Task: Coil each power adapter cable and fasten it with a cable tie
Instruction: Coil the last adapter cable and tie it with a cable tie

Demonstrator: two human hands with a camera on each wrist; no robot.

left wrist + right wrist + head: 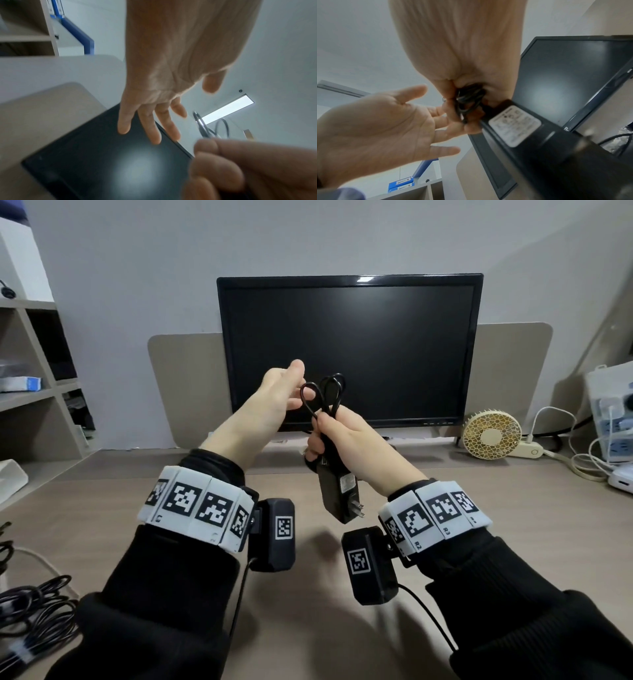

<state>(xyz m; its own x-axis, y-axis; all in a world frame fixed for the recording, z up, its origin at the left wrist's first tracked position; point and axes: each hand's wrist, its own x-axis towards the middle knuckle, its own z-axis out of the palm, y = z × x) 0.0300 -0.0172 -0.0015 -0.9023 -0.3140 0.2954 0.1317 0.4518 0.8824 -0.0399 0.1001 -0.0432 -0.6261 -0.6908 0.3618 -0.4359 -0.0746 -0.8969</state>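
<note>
A black power adapter [339, 498] hangs plug-down in front of the monitor, its label [515, 125] facing the right wrist camera. Its black cable [325, 395] is folded into a bundle, with loops sticking up above my right hand [337, 436], which grips the bundle just above the adapter body. The bundle [467, 101] shows between the curled right fingers. My left hand [291, 395] is open with fingers spread, its fingertips at the left loop; I cannot tell whether they touch it. In the left wrist view the left hand [154, 121] holds nothing, with the loops [221, 127] just to its right.
A dark monitor [349, 350] stands at the back of the wooden desk [308, 628]. A small fan [491, 436] and a power strip [613, 419] with white leads sit at the right. More black cables [34, 611] lie at the left front. Shelves [30, 392] stand on the left.
</note>
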